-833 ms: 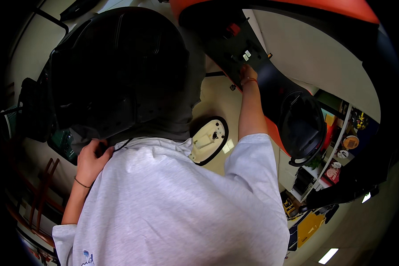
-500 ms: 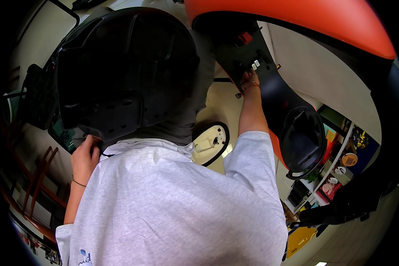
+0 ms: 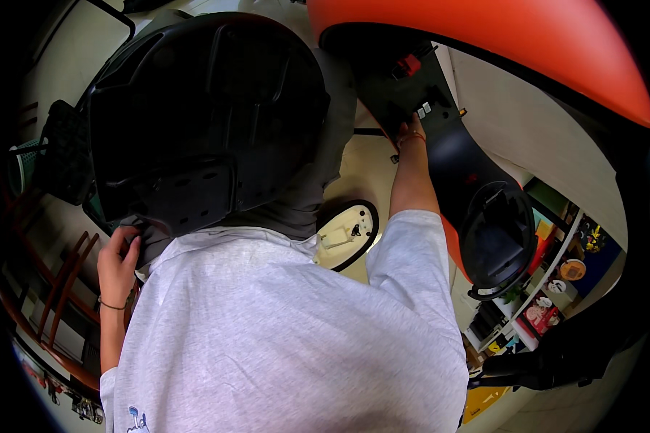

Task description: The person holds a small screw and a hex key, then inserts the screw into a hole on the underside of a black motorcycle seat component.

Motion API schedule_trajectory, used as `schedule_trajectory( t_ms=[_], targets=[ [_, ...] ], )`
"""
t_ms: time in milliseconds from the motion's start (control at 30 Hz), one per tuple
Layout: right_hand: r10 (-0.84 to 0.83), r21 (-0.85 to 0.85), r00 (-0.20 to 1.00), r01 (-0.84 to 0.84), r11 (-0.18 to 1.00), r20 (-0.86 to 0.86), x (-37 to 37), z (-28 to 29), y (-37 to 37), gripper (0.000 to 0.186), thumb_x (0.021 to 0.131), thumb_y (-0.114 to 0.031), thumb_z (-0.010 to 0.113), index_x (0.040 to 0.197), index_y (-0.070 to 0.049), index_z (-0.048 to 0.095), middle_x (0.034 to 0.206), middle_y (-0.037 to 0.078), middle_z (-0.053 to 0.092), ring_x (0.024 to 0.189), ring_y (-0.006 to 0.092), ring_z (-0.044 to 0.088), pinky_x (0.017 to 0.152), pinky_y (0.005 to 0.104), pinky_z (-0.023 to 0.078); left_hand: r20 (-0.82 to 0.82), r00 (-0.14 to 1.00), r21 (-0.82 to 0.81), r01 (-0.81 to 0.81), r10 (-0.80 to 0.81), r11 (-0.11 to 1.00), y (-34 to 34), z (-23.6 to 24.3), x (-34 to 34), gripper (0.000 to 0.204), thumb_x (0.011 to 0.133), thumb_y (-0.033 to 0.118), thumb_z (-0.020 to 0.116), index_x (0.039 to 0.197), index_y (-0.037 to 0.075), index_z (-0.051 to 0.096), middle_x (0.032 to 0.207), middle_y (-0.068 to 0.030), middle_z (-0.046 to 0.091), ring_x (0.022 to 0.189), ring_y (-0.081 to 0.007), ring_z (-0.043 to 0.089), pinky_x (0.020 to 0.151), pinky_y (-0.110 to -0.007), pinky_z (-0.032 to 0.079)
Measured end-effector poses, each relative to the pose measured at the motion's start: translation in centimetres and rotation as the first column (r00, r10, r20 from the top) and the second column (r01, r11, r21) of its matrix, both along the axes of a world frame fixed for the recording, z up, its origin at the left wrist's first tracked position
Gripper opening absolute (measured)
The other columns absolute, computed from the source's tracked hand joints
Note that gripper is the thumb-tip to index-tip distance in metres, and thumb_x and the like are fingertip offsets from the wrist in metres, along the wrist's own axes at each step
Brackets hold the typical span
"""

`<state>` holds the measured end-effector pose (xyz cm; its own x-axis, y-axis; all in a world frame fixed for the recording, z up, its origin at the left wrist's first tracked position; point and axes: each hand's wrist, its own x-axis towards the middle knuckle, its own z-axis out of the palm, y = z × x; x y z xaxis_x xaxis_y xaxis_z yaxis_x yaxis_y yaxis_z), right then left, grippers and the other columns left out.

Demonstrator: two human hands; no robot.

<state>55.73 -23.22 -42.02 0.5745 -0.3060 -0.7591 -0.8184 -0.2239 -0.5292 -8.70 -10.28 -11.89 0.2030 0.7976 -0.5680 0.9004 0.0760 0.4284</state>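
1. Two bare hands appear in my camera's view: the left hand [image 3: 116, 263] at the lower-left corner of one black shell [image 3: 202, 108], the right hand [image 3: 412, 130] reaching past it to one black panel [image 3: 456, 150].
2. Left thumb and fingers stand close together; I cannot tell whether they pinch the edge.
3. Right fingertips meet the panel just beside two white pieces [image 3: 422, 113]; I cannot tell whether they grip anything.
4. One red piece [image 3: 410, 65] sits farther up the panel, beneath one orange cover [image 3: 513, 43].
5. The shell lies directly in front of one pale shirt [image 3: 289, 325]; one cream oval [image 3: 337, 238], dark-rimmed, shows to its lower right.
6. I count two wristbands, one dark [image 3: 112, 306], one reddish [image 3: 414, 136].
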Motion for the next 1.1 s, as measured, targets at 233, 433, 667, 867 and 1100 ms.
schedule_trajectory(
  t_ms=[233, 433, 667, 867, 1100],
  targets=[
    [-0.059, 0.378, 0.988, 0.109, 0.920, -0.141, 1.4, -1.3, -1.5, 0.019, 0.091, -0.035, 0.062, 0.087, -0.016, 0.064, 0.064, -0.005, 0.056, 0.053, 0.0070, 0.055, 0.044, 0.0218, 0.044, 0.316, 0.824, -0.156, -0.444, 0.470, 0.882, 2.4, 0.6, -1.2, 0.012, 0.096, 0.016, 0.055, 0.096, 0.006, 0.062, 0.064, 0.0110, 0.041, 0.053, 0.0015, 0.028, 0.047, -0.017, 0.019],
    [0.020, 0.464, 0.999, 0.006, 0.886, -0.049, 0.1, 1.5, -0.8, 0.020, 0.095, -0.030, 0.055, 0.083, -0.017, 0.063, 0.059, -0.008, 0.052, 0.048, 0.0068, 0.048, 0.041, 0.0221, 0.036, 0.521, 0.668, -0.167, -0.531, 0.531, 0.831, 3.7, 2.3, -1.4, 0.014, 0.098, 0.018, 0.052, 0.102, 0.006, 0.059, 0.060, 0.0108, 0.033, 0.049, 0.0024, 0.021, 0.045, -0.017, 0.014],
    [0.115, 0.695, 0.964, -0.253, 0.673, 0.240, -7.0, 8.9, -2.9, 0.010, 0.092, -0.021, 0.060, 0.095, -0.012, 0.062, 0.087, -0.001, 0.064, 0.072, 0.0101, 0.053, 0.060, 0.0255, 0.040, 0.704, 0.564, 0.011, -0.617, 0.432, 0.787, 5.9, 5.7, 0.4, 0.016, 0.098, 0.015, 0.050, 0.106, 0.003, 0.058, 0.061, 0.0099, 0.032, 0.049, 0.0020, 0.022, 0.043, -0.018, 0.015],
    [0.356, 0.813, 0.910, -0.367, 0.452, 0.213, -18.4, 23.5, -3.7, 0.003, 0.093, -0.011, 0.054, 0.095, -0.009, 0.054, 0.074, -0.001, 0.046, 0.057, 0.0066, 0.035, 0.054, 0.0234, 0.027, 0.757, 0.562, -0.062, -0.447, 0.334, 0.892, 6.6, 7.2, 4.6, 0.013, 0.096, 0.012, 0.052, 0.100, 0.003, 0.059, 0.063, 0.0087, 0.038, 0.051, 0.0008, 0.027, 0.046, -0.018, 0.018],
    [0.620, 0.853, 0.696, -0.515, 0.082, 0.361, -26.6, 29.7, 0.5, 0.020, 0.088, -0.011, 0.059, 0.104, 0.002, 0.057, 0.092, 0.010, 0.060, 0.070, 0.0100, 0.052, 0.065, 0.0217, 0.040, 0.822, 0.537, -0.043, -0.274, 0.189, 0.961, 6.7, 6.3, 6.9, 0.011, 0.093, 0.006, 0.056, 0.103, 0.002, 0.056, 0.069, 0.0064, 0.048, 0.055, 0.0009, 0.033, 0.049, -0.017, 0.024]
  ],
)
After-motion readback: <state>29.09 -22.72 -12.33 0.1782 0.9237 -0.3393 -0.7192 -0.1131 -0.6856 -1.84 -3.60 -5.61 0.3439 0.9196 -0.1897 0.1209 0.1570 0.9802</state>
